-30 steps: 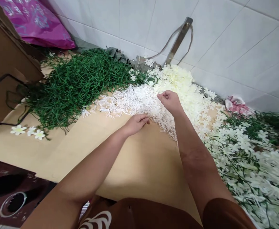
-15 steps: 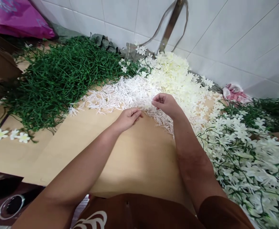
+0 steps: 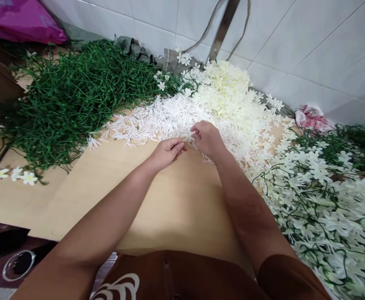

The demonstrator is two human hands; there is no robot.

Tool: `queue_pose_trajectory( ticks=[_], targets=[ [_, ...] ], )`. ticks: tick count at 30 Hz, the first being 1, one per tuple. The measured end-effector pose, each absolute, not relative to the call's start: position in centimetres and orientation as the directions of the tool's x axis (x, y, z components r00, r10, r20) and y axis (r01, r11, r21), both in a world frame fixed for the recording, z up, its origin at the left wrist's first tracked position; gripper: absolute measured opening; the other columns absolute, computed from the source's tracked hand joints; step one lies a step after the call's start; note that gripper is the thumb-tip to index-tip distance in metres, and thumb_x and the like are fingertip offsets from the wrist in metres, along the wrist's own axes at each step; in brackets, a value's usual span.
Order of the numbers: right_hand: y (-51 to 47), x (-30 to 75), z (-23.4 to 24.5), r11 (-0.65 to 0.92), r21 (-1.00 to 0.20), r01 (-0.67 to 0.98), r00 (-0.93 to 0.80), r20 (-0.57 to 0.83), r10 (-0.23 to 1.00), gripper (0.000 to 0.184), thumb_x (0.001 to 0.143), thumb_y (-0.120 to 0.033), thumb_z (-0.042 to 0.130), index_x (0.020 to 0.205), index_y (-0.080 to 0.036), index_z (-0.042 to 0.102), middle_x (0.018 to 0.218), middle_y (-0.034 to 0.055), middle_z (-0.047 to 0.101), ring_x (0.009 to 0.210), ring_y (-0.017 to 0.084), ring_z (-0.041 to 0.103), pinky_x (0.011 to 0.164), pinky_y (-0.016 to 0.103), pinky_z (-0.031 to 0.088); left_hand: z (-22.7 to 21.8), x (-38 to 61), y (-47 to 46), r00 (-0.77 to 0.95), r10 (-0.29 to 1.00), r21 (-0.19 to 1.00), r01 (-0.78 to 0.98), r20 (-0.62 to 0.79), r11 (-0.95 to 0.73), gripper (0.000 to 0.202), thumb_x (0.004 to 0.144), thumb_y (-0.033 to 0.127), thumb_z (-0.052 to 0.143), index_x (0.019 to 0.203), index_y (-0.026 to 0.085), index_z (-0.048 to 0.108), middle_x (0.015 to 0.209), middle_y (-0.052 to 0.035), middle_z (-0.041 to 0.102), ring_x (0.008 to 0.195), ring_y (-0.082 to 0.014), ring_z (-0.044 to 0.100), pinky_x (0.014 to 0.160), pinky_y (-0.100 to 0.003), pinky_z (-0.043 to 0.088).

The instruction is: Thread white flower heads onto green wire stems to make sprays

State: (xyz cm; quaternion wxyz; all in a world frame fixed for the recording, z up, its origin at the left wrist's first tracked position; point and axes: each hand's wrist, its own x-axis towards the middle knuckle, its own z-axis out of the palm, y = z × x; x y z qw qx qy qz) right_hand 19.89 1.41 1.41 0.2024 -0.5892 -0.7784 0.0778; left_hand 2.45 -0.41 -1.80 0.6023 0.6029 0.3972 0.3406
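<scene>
My left hand (image 3: pixel 166 152) rests on the tan board (image 3: pixel 107 187) at the near edge of a heap of small white plastic stamen pieces (image 3: pixel 157 121), fingers curled and pinched together on something too small to name. My right hand (image 3: pixel 205 138) sits just to its right on the same heap, fingers curled in a pinch over the white pieces. Behind the right hand lies a pile of cream fabric petals (image 3: pixel 229 91).
A big tangle of green plastic stems (image 3: pixel 73 96) fills the left. Finished white flowers on green stems (image 3: pixel 326 200) are heaped at the right. Three loose flowers (image 3: pixel 10 174) lie at the left edge. A white tiled wall and a magenta bag (image 3: pixel 16 21) stand behind.
My right hand has come down and left from above the petals to meet my left hand at the edge of the white pieces. The view has tilted slightly.
</scene>
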Motion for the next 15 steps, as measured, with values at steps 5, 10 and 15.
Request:
queue_pose_trajectory(
  ticks=[5,10,15],
  targets=[
    [1.3,20.1,0.8,0.281,-0.311,0.908,-0.223,0.21,0.952,0.016,0.077,-0.006,0.052,0.079,-0.016,0.063,0.088,0.013,0.063,0.087,0.025,0.053,0.081,0.041,0.044,-1.9,2.5,-0.4,0.449,0.891,0.997,0.062,-0.069,0.046,0.027,0.083,0.041,0.056,0.075,0.016,0.061,0.051,0.0052,0.044,0.045,-0.0067,0.039,0.044,-0.02,0.029],
    [0.9,20.5,2.2,0.274,-0.586,0.763,-0.141,0.264,0.954,0.009,0.078,-0.012,0.058,0.073,-0.019,0.056,0.078,0.0041,0.058,0.072,0.017,0.05,0.072,0.034,0.043,-1.7,2.8,-0.6,0.351,0.936,0.998,-0.029,-0.04,0.054,0.021,0.08,0.036,0.063,0.086,0.016,0.061,0.057,0.0066,0.047,0.045,-0.0055,0.042,0.045,-0.02,0.033],
    [0.2,19.6,3.1,0.225,-0.806,0.547,-0.168,0.158,0.973,0.009,0.076,-0.016,0.062,0.071,-0.02,0.055,0.066,-0.0018,0.054,0.062,0.012,0.046,0.063,0.03,0.041,-1.4,3.4,-0.6,0.244,0.969,0.987,-0.141,-0.044,0.08,0.037,0.067,0.041,0.078,0.088,0.019,0.056,0.063,0.0081,0.05,0.044,-0.0042,0.043,0.042,-0.019,0.034]
  ],
)
